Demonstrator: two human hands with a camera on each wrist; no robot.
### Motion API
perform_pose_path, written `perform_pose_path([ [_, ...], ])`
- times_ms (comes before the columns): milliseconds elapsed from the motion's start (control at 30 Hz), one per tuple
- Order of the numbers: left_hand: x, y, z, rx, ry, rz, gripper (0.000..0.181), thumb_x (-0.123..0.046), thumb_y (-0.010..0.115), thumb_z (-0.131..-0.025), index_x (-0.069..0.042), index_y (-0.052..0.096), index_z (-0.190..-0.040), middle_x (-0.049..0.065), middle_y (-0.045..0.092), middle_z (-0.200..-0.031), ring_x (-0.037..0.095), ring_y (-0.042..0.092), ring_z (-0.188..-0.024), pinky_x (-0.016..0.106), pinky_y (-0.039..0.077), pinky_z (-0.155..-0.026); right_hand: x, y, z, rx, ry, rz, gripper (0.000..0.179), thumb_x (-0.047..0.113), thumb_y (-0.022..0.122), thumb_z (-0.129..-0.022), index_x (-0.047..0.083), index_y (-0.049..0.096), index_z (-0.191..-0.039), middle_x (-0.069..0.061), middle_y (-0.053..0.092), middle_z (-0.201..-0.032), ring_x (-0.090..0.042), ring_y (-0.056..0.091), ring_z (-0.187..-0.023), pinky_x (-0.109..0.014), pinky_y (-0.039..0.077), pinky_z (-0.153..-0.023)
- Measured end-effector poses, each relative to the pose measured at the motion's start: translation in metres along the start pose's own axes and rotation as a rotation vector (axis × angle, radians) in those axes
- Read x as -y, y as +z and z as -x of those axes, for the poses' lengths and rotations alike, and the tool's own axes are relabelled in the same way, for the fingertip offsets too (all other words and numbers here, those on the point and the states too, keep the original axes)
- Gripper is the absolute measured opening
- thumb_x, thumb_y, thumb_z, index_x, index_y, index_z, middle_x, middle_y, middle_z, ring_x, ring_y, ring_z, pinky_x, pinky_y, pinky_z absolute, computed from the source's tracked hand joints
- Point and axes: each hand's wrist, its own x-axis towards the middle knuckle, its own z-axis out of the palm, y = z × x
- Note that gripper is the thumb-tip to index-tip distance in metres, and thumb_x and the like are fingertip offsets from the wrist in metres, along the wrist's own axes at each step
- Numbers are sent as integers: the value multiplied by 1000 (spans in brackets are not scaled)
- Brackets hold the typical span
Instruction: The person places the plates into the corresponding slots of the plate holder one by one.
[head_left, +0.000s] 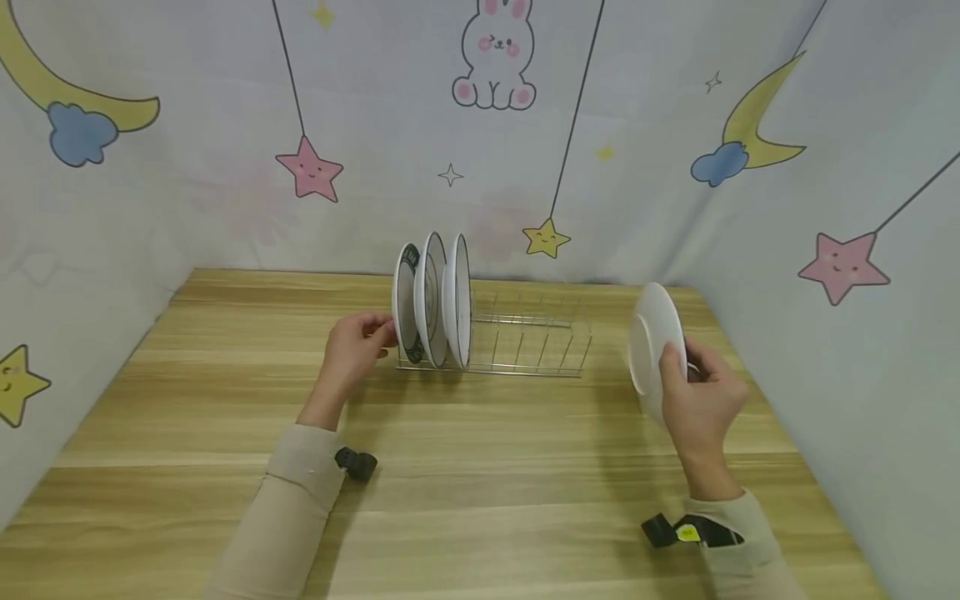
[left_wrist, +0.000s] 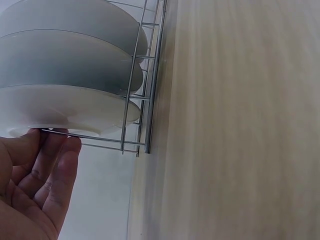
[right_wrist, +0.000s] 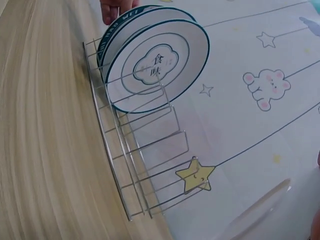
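Observation:
Three white plates with dark rims and markings stand on edge in the left part of a wire dish rack (head_left: 525,373): an outer plate (head_left: 405,304), a middle plate (head_left: 430,292) and an inner plate (head_left: 460,308). My left hand (head_left: 352,350) pinches the rack's left end wire, beside the outer plate; the left wrist view shows thumb and fingers (left_wrist: 62,172) about that wire. To the right of the rack, my right hand (head_left: 705,404) grips another white plate (head_left: 651,350) by its edge, tilted nearly upright. Only a sliver of it appears in the right wrist view.
The rack stands on a wood-grain table (head_left: 480,483), near its back edge. Behind and at the sides hang white cloth walls (head_left: 382,108) printed with stars, moons and a rabbit. Vertical wire dividers (right_wrist: 155,187) rise from the rack's right part.

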Motion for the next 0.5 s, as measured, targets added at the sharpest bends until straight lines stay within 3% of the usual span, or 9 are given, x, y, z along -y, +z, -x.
perform_pose_path([
  [500, 0, 0, -1, 2, 9, 4, 24, -13, 56, -102, 5, 68, -111, 20, 71, -103, 28, 70, -91, 30, 60, -72, 39, 19, -6, -90, -30, -275, 17, -7, 71, -79, -15, 72, -94, -9, 73, -85, -12, 70, -69, -17, 57, -63],
])
